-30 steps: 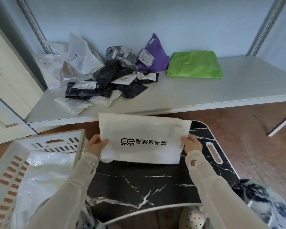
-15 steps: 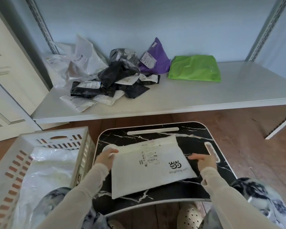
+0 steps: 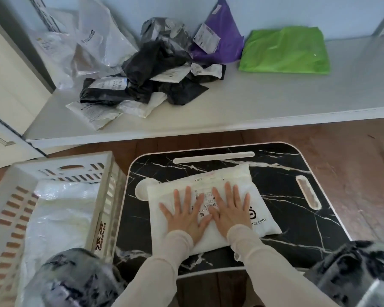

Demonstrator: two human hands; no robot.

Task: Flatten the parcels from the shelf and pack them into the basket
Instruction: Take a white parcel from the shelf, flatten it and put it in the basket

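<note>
A white padded parcel (image 3: pixel 261 196) with a shipping label lies flat on the black marble lap tray (image 3: pixel 286 173). My left hand (image 3: pixel 184 214) and my right hand (image 3: pixel 230 210) press down on its middle side by side, fingers straight and spread. The white slotted basket (image 3: pixel 60 167) stands to the left of the tray with clear and white plastic bags (image 3: pixel 60 218) inside. On the white shelf (image 3: pixel 275 96) behind lie a heap of black parcels (image 3: pixel 155 80), white parcels (image 3: pixel 98 45), a purple parcel (image 3: pixel 222 36) and a green parcel (image 3: pixel 286 52).
My knees in dark patterned fabric (image 3: pixel 75 282) flank the tray at the bottom. Wooden floor (image 3: pixel 353 169) shows between tray and shelf. A white panelled door (image 3: pixel 7 85) stands at the left. Metal shelf uprights rise at both back corners.
The parcel was held up by its sides, then laid label-up on the tray. Both hands moved from its edges to its middle and now press flat. The camera has tilted down.
</note>
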